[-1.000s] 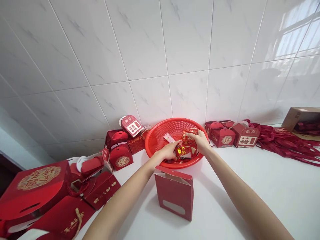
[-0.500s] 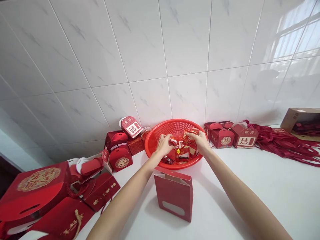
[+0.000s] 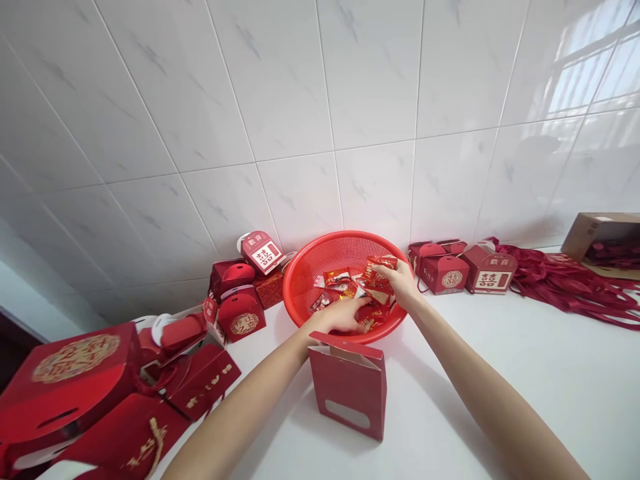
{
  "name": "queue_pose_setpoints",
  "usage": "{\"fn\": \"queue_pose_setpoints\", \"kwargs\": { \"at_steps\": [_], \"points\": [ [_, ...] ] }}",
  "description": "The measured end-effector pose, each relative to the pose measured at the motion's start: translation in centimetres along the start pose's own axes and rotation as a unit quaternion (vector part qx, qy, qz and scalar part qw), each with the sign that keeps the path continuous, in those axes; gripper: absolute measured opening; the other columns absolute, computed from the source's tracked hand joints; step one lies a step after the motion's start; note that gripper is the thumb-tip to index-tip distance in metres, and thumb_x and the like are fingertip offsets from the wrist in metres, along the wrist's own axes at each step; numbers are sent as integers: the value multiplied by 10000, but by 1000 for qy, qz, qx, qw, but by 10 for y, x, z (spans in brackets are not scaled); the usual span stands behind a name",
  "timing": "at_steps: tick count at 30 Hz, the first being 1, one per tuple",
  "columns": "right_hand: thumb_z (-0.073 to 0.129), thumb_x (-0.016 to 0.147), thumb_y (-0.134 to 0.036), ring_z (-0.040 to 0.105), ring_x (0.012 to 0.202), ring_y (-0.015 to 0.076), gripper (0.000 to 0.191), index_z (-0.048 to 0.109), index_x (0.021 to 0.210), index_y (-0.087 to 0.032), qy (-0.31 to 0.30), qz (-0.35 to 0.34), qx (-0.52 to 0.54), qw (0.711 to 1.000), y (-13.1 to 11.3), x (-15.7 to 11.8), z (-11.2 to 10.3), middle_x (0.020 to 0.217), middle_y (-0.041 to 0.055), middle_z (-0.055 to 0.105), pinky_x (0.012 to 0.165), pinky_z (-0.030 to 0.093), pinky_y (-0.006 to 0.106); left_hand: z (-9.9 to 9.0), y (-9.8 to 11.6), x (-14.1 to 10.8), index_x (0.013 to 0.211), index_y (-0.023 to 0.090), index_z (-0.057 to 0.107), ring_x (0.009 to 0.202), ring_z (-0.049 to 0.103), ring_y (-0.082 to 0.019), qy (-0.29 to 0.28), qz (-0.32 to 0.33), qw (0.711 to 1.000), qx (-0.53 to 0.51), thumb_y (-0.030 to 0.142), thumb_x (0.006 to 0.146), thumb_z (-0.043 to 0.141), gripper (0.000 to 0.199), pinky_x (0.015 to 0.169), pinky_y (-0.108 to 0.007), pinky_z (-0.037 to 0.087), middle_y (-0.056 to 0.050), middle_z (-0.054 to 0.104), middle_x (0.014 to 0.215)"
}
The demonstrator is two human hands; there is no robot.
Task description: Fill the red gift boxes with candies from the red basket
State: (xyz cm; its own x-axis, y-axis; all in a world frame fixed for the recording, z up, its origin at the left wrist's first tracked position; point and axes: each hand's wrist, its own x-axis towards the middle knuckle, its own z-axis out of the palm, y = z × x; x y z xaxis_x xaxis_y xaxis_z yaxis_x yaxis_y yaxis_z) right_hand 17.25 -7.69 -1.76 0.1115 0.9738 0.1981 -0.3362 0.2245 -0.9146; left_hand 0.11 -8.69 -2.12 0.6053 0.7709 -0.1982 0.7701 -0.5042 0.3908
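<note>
Red-wrapped candies (image 3: 339, 279) lie in a red plastic mesh basket (image 3: 306, 270) against the wall. My left hand (image 3: 347, 315) reaches into the front of the basket, its fingers spread among the candies, with nothing visibly held. At the basket's right side my right hand (image 3: 400, 283) is closed on a red candy packet (image 3: 379, 267) with gold print. Just in front of the basket a red paper box (image 3: 347, 390) stands upright on the white table, its top flap partly raised.
Red gift boxes (image 3: 243, 313) are heaped on the left, with a large box (image 3: 75, 373) nearest me. More small boxes (image 3: 445, 273) stand right of the basket. Beyond them lie dark red ribbons (image 3: 560, 283) and a cardboard box (image 3: 583, 240). White tiles (image 3: 375, 193) back the table.
My left hand has moved from the basket's middle left down to its front and opened among the candies. The right hand stays on its packet. The basket has shifted slightly.
</note>
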Motion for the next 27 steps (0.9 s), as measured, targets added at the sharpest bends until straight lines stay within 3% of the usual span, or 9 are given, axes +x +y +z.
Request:
{"fn": "queue_pose_setpoints", "kwargs": {
  "at_steps": [2,4,8,10,17,19,22,24,27],
  "points": [
    [802,583,-303,675,695,212,311,644,822,-185,-5,1,0,1000,-2,-2,1,750,34,715,614,577,341,1,-2,-1,1549,259,369,1235,569,-367,9,-21,999,23,365,724,717,901,962,-408,478,-147,531,1456],
    [801,581,-294,669,675,208,298,626,801,-195,-1,2,-1,1000,-3,-4,2,718,20,700,593,579,340,1,-2,-1,1543,268,385,1318,500,-394,9,-16,999,31,363,728,719,885,1034,-453,442,-152,428,1537],
    [791,597,-282,662,631,202,277,602,785,-208,0,16,-2,1000,-5,-7,3,690,8,688,566,586,347,1,-1,0,1416,247,564,1311,518,-346,-1,62,998,-3,264,770,671,655,1092,-433,411,-124,527,1448],
    [787,604,-283,670,636,206,271,606,793,-211,-2,17,-5,1000,-4,-6,3,700,12,694,565,584,344,3,-1,2,1425,242,544,1285,544,-326,-1,80,997,-18,234,773,661,663,1084,-421,422,-116,562,1416],
    [790,594,-311,680,709,214,299,621,816,-202,-4,-8,-25,1000,1,-1,-1,753,31,712,640,571,342,5,-2,7,1521,244,382,1294,533,-356,12,16,1000,9,364,779,712,821,1084,-482,426,-164,491,1464],
    [789,598,-329,688,759,224,305,631,822,-196,-9,-14,-27,999,2,0,-2,820,50,729,673,570,351,2,0,5,1499,268,428,1382,443,-374,8,11,1000,22,360,757,730,806,1115,-498,396,-154,401,1546],
    [781,605,-328,682,759,222,288,651,821,-190,-9,-19,-32,999,3,2,-3,810,53,726,684,565,349,-3,1,2,1378,280,583,1473,312,-368,-17,32,999,31,304,774,701,617,1146,-488,362,-102,299,1628],
    [783,598,-314,674,729,215,271,654,802,-189,-4,-19,-31,999,2,2,-3,757,42,712,671,564,344,-6,1,2,1293,276,658,1442,373,-349,-37,47,998,34,249,779,682,516,1129,-456,386,-86,339,1613],
    [795,585,-308,673,713,215,275,657,790,-189,2,-6,-22,1000,0,1,-1,749,38,712,650,574,348,-9,0,6,1221,244,708,1286,553,-296,-44,60,997,31,221,775,678,447,1068,-375,445,-99,524,1470]
  ]
}}
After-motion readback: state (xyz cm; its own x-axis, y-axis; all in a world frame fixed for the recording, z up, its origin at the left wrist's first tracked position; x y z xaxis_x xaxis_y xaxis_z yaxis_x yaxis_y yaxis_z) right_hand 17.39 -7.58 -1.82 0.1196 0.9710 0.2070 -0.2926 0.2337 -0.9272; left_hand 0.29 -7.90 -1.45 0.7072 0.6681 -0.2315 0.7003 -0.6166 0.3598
